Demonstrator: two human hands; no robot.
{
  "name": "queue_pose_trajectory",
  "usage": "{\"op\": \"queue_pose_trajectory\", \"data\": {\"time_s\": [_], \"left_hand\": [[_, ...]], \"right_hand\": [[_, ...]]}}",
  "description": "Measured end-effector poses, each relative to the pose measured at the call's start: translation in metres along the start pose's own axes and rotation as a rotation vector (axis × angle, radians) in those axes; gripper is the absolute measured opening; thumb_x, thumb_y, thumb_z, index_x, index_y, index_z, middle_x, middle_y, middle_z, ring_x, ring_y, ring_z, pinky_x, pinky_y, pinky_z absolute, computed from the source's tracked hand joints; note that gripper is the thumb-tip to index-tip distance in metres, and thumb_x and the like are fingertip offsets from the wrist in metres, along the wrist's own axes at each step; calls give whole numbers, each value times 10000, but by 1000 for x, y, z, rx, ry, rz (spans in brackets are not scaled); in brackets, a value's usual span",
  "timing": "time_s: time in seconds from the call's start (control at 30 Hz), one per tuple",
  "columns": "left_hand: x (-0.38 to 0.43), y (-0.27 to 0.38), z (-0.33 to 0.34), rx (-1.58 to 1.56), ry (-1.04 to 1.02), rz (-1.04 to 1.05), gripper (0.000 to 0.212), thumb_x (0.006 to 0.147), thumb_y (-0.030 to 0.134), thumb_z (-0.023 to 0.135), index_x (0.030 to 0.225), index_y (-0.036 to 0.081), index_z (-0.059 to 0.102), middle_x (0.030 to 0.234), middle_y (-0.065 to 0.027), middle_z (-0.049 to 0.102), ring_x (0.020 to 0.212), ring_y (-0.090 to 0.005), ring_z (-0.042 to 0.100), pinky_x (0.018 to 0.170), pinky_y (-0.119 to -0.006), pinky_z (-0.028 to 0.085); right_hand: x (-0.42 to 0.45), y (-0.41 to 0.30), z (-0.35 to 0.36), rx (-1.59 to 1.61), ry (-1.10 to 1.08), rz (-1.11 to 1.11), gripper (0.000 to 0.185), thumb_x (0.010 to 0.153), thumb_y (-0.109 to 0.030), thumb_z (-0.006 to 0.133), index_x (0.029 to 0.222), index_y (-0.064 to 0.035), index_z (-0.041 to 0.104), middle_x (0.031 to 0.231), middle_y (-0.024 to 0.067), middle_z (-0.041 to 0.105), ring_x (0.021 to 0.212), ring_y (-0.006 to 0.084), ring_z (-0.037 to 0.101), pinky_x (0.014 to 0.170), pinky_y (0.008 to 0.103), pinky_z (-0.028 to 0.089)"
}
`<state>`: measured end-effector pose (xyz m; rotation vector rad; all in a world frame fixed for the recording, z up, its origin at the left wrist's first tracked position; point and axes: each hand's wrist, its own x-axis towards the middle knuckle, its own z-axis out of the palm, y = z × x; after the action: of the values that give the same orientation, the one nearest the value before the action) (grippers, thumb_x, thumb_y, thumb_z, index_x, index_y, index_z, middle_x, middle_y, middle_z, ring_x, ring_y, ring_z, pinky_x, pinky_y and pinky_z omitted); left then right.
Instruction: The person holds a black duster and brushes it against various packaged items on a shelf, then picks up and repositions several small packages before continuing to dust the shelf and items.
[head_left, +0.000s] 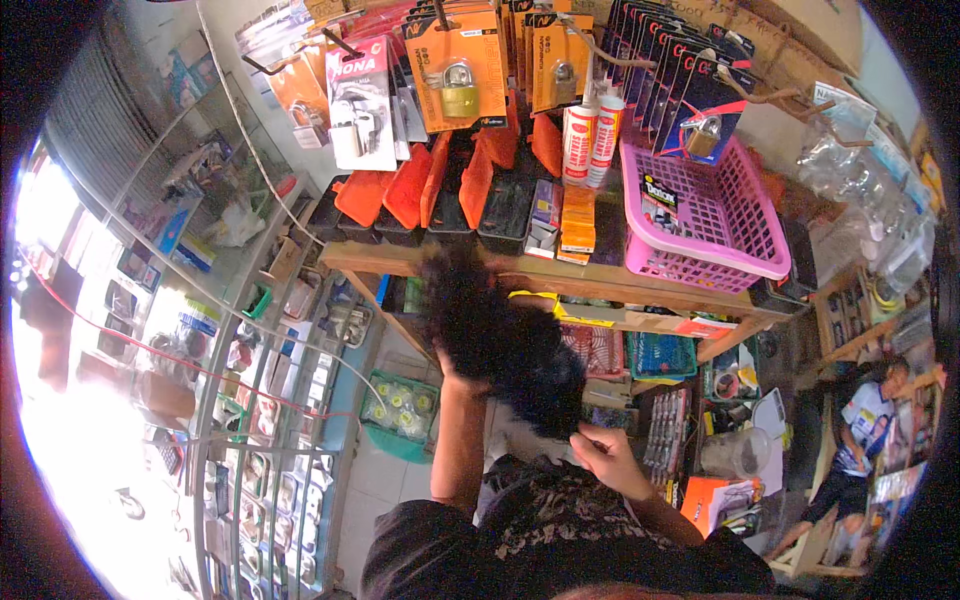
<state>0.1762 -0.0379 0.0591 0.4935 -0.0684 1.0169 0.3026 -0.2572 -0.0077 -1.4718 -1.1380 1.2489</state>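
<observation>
A black, fluffy feather duster (502, 337) stretches slantwise in front of my chest, its far tip by the wooden shelf's front edge. My right hand (609, 459) is closed around its near end, at the lower right. Against the feathers on the other side is my left hand (459, 375); the plumes hide its fingers, so its grip cannot be made out. Beyond the tip, several black bins with orange flaps (409, 187) line the wooden shelf (600, 271). Small orange boxes (577, 221) and silicone sealant tubes (579, 142) stand to their right.
Carded padlocks (456, 75) hang from hooks above the shelf. A pink plastic basket (705, 240) sits at its right end. Glass display cases (277, 420) run along the left. On the floor is a green basket (397, 409) of packages. At far right, a person (859, 435) sits.
</observation>
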Motion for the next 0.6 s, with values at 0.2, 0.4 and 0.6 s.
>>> {"op": "queue_pose_trajectory", "data": {"time_s": [0.2,0.4,0.6], "left_hand": [[4,29,0,81,-123,-3,795,904,661,242,1281,-14,427,1156,-248,565,959,-401,614,811,-517,511],[-7,10,-2,544,98,56,762,931,631,210,1235,-13,480,1122,-244,585,904,-407,632,820,-503,508],[-3,25,10,186,334,122,665,971,545,240,1258,-10,469,1140,-171,594,1073,-324,579,881,-486,486]], "right_hand": [[8,46,11,-74,76,-168,296,940,-206,574,706,-28,540,581,-24,481,551,43,433,495,244,346],[10,31,16,108,37,-135,257,937,-201,584,758,-18,587,604,-29,508,569,42,454,496,238,358],[6,34,0,210,-40,30,221,933,-187,591,792,-17,588,636,-9,542,574,37,468,491,236,374]]}}
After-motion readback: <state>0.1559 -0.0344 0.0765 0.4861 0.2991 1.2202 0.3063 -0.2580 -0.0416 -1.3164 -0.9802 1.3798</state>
